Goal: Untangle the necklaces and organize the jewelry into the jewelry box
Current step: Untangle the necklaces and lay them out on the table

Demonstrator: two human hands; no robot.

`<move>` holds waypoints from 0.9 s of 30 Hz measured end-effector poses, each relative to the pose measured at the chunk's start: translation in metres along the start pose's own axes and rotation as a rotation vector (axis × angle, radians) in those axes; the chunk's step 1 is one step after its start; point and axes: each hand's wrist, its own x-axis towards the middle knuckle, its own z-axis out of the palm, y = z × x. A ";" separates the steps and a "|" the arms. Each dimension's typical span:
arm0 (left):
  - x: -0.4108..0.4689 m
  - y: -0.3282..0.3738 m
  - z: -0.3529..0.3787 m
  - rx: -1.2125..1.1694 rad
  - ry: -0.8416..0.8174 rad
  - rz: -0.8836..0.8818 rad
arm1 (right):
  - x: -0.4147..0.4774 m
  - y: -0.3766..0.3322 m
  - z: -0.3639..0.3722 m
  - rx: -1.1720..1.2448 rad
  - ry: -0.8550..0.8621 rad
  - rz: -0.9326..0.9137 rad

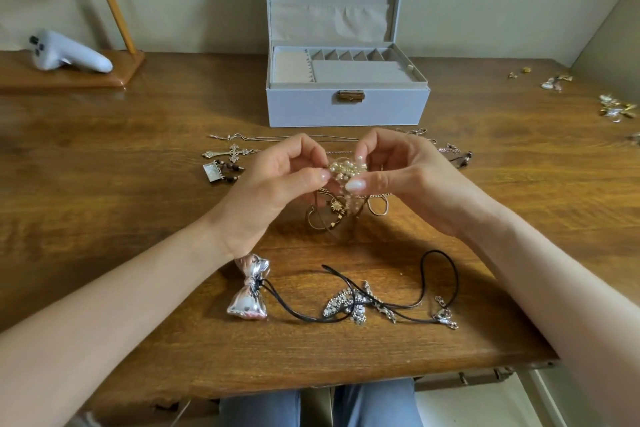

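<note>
You hold 1 tangle of pearl and gold necklaces [346, 170] just above the bench [138, 184], in front of 1 open jewelry box [346, 109]. Left hand [277, 180] grip: pinching the tangle. Right hand [408, 177] grip: pinching the tangle. On the bench: 1 silver bow pendant [247, 288] on a black cord [437, 251], 1 cross pendant [232, 152]

Left hand [277, 184], right hand [408, 177] raised close, both pinching necklace tangle [344, 168]

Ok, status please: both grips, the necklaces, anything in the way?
Left grip and right grip pinch the pearl tangle. Jewelry box open, looks bare inside. Cross necklace lies between tangle and box.
</note>
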 end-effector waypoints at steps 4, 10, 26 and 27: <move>0.001 0.001 -0.002 -0.156 0.014 -0.068 | -0.002 -0.004 -0.002 0.125 -0.019 -0.007; 0.003 0.000 -0.003 -0.232 -0.009 -0.080 | -0.004 -0.003 0.000 0.006 -0.026 -0.003; 0.001 0.000 -0.001 0.044 0.001 -0.022 | -0.001 0.004 0.005 0.021 -0.021 -0.062; 0.001 -0.001 -0.001 0.052 0.008 -0.024 | -0.001 0.004 0.005 0.016 -0.019 -0.068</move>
